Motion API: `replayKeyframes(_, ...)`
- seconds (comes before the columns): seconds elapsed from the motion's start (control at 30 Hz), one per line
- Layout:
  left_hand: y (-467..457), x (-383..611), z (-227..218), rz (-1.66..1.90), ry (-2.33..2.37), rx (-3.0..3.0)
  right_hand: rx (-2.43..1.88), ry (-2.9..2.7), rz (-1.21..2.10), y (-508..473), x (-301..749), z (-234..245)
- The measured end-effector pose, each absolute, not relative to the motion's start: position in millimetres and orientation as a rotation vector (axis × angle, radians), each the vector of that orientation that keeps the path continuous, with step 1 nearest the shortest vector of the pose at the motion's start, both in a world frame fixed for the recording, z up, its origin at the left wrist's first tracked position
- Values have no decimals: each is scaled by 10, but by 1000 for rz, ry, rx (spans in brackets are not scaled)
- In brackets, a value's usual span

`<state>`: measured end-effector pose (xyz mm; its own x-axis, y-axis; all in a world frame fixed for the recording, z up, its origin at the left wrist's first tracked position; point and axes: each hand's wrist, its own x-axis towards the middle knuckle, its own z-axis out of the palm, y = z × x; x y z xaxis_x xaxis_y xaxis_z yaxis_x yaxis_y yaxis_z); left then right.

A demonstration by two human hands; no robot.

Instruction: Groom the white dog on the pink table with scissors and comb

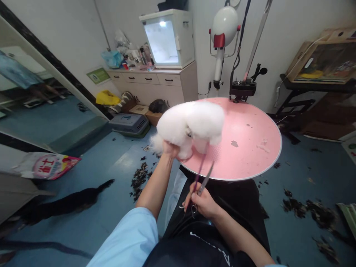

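Trimming a small white dog point(191, 124), standing at the near edge of the round pink surface point(250, 148); left hand point(170, 149) closed around the fluffy fur at its rear, right by the rim; right hand point(204, 204) lower and nearer the body, fingers through the rings of the scissors point(206, 180), blades slightly parted and aimed up at the underside; apparently a thin purple comb point(200, 168) pinched alongside. Probably best done with a steady, gentle left grip, tips kept flat to the coat, short snips only; risky with any sudden wriggle. Dark clippings point(139, 178) strewn over the blue floor point(116, 167).
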<state>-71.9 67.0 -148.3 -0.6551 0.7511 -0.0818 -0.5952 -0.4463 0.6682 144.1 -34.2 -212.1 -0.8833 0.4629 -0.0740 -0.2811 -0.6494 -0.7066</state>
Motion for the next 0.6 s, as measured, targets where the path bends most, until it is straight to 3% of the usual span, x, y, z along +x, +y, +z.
replayKeyframes(0.2,534,-700,-1432,2063,888,189,-581,-853,2524,-560,1665,-2323)
replayKeyframes(0.33,530,-626,-1401,2053,835,203,-748,-781,2465,-578,1416,-2213)
replayKeyframes(0.6,630,-674,-1535,2104,747,215,-428,-843,2537,-426,1096,-2097)
